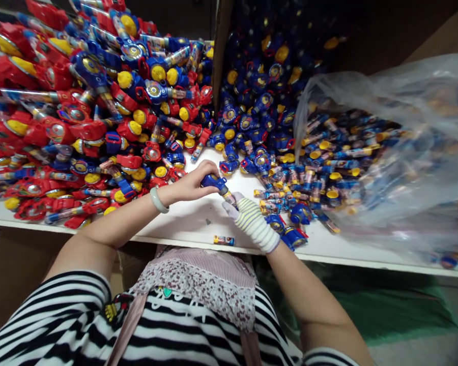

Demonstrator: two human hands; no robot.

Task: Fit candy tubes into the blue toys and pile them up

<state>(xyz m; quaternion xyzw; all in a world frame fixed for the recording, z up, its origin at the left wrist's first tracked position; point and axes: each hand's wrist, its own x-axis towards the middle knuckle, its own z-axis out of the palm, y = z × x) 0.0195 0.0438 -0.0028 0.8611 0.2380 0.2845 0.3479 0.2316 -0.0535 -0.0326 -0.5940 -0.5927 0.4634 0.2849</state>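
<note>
My left hand (199, 182), bare with a pale bangle at the wrist, is closed around the blue plastic toy top (212, 181). A clear tube with a printed label (229, 197) extends from that top toward my right hand (249, 217). The right hand wears a striped glove, and its fingers are closed on the tube's lower end. Both hands hold the one piece just above the white table (187, 221). A single loose labelled tube with a yellow end (224, 240) lies near the table's front edge. The fingertips partly cover the joint between top and tube.
Red and blue toys with tubes (80, 132) are heaped at left. Behind a cardboard divider (221, 46) sit blue toy tops (252, 112). At right, a clear plastic bag (416, 168) spills labelled tubes (328, 152). Several blue tops (293, 236) lie beside my right wrist.
</note>
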